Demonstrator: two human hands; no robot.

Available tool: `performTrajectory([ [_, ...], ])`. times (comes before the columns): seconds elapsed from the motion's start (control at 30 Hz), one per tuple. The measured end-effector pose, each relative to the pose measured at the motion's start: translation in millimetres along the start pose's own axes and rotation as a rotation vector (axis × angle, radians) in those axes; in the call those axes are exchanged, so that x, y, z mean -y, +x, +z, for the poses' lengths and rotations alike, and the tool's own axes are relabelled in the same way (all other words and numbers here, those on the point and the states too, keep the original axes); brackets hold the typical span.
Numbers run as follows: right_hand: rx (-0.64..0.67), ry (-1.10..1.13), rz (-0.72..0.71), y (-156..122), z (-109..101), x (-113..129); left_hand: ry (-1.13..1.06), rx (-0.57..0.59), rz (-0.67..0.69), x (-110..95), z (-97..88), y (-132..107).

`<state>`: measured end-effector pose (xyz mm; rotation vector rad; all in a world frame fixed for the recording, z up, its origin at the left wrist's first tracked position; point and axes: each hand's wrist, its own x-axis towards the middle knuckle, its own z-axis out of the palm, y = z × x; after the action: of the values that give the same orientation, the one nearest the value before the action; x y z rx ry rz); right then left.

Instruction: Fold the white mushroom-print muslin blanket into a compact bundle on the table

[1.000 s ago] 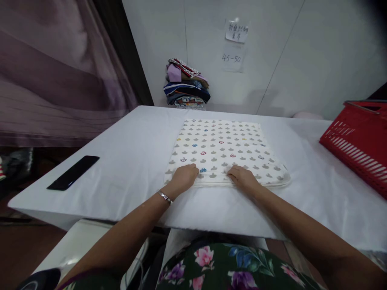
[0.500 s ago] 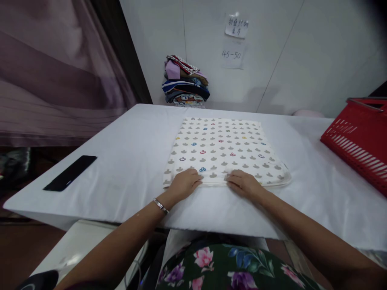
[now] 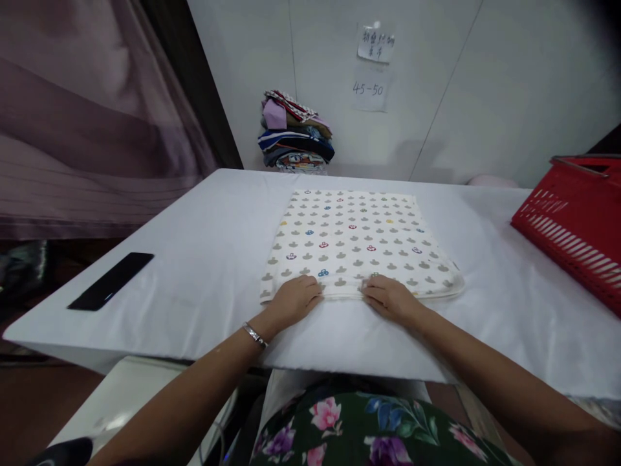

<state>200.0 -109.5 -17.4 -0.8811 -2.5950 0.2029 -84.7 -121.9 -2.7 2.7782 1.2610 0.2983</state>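
Pale panel wall (image 3: 436,65) at back w/ thin seams & 2 paper notes (image 3: 369,89); mauve curtain (image 3: 87,129) on L; white-covered tbl (image 3: 204,220); brownish flr (image 3: 29,401) lower L.

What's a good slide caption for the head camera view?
Left hand and right hand on the near edge of a folded, patterned white cloth atop a white tablecloth.

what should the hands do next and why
Probably pinch and lift the near edge evenly: the left hand and right hand both rest along that edge of the patterned cloth, which lies flat on the table.
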Motion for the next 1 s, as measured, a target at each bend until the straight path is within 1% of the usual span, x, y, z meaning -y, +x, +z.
performTrajectory([
  [0.1, 0.006, 0.011, 0.014, 0, -1, 0, -0.030, 0.006, -0.009, 1, -0.8, 0],
  [0.27, 0.053, 0.014, 0.072, 1, 0, 0, -0.047, 0.007, -0.021, 0, -1.3, 3],
  [0.37, 0.083, -0.001, 0.131, 2, 2, 1, -0.022, 0.018, -0.022, -1, -0.2, 5],
  [0.47, 0.068, -0.028, 0.168, 2, 6, 3, 0.011, 0.018, -0.023, -1, 2.0, 6],
  [0.63, -0.017, -0.175, 0.103, 1, 12, 3, 0.082, -0.036, -0.027, -5, 5.3, 7],
  [0.8, -0.008, -0.190, 0.066, -1, 13, 3, 0.086, -0.037, -0.005, -9, 6.5, 4],
  [1.0, 0.010, -0.164, 0.037, 1, 9, 5, 0.098, -0.029, -0.008, -8, 8.7, 2],
])
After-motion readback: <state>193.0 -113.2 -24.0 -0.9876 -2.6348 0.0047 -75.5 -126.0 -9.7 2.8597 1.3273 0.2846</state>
